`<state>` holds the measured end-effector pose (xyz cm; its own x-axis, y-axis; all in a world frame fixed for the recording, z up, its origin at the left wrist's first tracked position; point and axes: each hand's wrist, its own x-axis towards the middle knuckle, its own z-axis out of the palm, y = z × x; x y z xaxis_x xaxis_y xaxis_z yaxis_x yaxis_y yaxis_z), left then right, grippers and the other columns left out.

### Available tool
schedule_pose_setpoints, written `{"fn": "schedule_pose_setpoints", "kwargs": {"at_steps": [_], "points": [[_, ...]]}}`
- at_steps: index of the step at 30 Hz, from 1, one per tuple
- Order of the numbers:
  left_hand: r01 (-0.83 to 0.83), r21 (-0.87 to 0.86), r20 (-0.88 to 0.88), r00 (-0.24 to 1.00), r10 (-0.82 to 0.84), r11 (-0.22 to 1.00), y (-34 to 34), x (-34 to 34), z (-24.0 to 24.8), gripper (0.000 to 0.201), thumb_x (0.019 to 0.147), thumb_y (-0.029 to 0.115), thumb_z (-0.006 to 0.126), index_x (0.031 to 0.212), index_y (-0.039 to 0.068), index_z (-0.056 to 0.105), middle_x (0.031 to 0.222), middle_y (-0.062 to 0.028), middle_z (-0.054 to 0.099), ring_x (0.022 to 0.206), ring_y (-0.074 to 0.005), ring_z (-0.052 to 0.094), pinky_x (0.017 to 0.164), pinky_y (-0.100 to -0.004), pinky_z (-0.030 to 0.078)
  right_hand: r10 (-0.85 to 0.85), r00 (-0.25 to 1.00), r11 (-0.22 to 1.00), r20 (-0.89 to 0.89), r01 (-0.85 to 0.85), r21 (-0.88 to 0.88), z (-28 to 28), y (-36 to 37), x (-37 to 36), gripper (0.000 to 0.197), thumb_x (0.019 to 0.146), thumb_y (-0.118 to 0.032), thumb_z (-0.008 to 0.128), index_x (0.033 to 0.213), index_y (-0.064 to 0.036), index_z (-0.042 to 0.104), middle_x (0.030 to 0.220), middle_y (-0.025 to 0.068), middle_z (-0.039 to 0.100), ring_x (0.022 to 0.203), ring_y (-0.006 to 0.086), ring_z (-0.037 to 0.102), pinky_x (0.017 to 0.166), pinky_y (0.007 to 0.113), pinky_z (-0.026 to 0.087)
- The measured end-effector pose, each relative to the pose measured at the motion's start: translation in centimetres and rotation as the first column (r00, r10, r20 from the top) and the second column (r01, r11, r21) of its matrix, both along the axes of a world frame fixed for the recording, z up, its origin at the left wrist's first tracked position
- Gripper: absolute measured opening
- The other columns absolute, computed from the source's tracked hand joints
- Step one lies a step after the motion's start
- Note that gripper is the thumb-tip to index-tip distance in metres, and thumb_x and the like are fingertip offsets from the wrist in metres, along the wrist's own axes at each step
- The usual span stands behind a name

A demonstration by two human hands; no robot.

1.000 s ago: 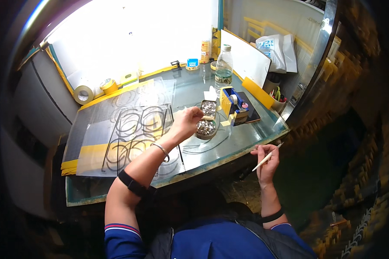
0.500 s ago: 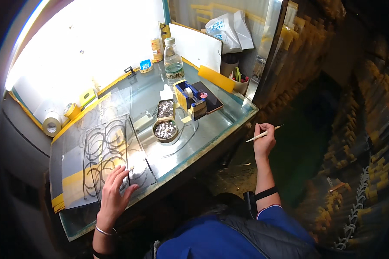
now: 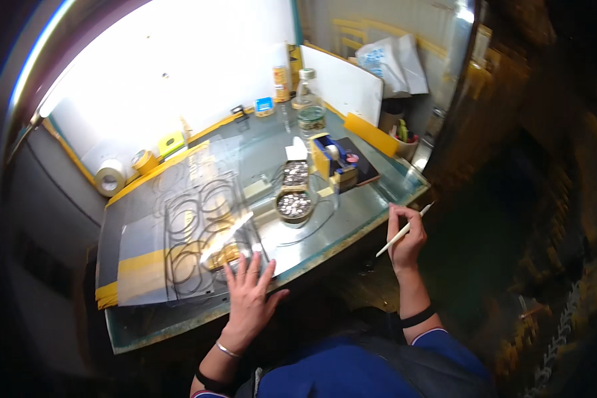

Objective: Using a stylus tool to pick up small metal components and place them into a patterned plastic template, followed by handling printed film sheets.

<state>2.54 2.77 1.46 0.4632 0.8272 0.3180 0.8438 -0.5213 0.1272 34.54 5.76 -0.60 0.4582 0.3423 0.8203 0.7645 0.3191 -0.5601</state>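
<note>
My left hand (image 3: 248,295) has its fingers spread, with the fingertips at the near edge of a clear film sheet (image 3: 199,232) printed with dark rings. Whether they press on it or hover just above, I cannot tell. That sheet lies over other sheets with yellow tape (image 3: 139,266) on the glass-topped table (image 3: 351,222). Off the table's right front edge, my right hand (image 3: 406,244) is closed around a slim whitish pen-like stick (image 3: 393,243) with a pointed upper tip. Farther back stand a round tin (image 3: 293,207) and a rectangular tin (image 3: 295,174), filled with small shiny bits.
A blue tape dispenser (image 3: 331,159) stands beside a dark flat phone-like slab (image 3: 363,164). Behind are a plastic bottle (image 3: 310,109), a blue-labelled tub (image 3: 264,106) and a pen cup (image 3: 404,140). Tape rolls (image 3: 110,178) line the bright back panel (image 3: 179,73).
The whole view has shifted, so the table sits farther right. My left hand has moved right along the sheet and its fingers have spread. My right hand still holds the stick, nearer the table edge.
</note>
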Motion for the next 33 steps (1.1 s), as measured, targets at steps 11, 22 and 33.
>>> {"fn": "schedule_pose_setpoints", "kwargs": {"at_steps": [11,22,33], "points": [[-0.065,0.138,0.376,0.927,0.008,0.988,-2.2,-5.8,2.9,0.039,0.071,-0.017,0.05,0.103,0.0,0.066,0.107,-0.0188,0.066,0.099,-0.0338,0.065,0.088,-0.0391,0.053,0.749,0.641,0.663,0.168,-0.728,-0.173,1.2,2.0,-11.8,0.021,0.074,0.0,0.075,0.09,-0.0072,0.063,0.084,0.0081,0.071,0.08,0.0273,0.069,0.071,0.035,0.054],[-0.211,-0.163,0.387,0.885,0.259,0.964,-5.9,-17.8,6.1,0.028,0.072,-0.014,0.057,0.085,0.005,0.072,0.093,-0.0093,0.073,0.106,-0.0287,0.065,0.107,-0.0481,0.036,0.889,0.438,0.453,0.131,-0.802,-0.39,1.3,3.4,-13.4,0.021,0.08,-0.007,0.071,0.099,-0.0068,0.06,0.108,0.0119,0.068,0.106,0.0309,0.063,0.093,0.041,0.049],[0.072,0.074,0.308,0.947,-0.091,0.995,-2.7,-7.2,4.0,0.043,0.072,-0.014,0.055,0.111,0.002,0.064,0.116,-0.0157,0.062,0.11,-0.0324,0.059,0.093,-0.0391,0.049,0.918,0.352,0.392,0.182,-0.74,-0.547,1.7,2.6,-13.4,0.032,0.087,-0.017,0.065,0.117,-0.0083,0.057,0.114,0.0153,0.064,0.105,0.0352,0.06,0.09,0.041,0.048]]}}
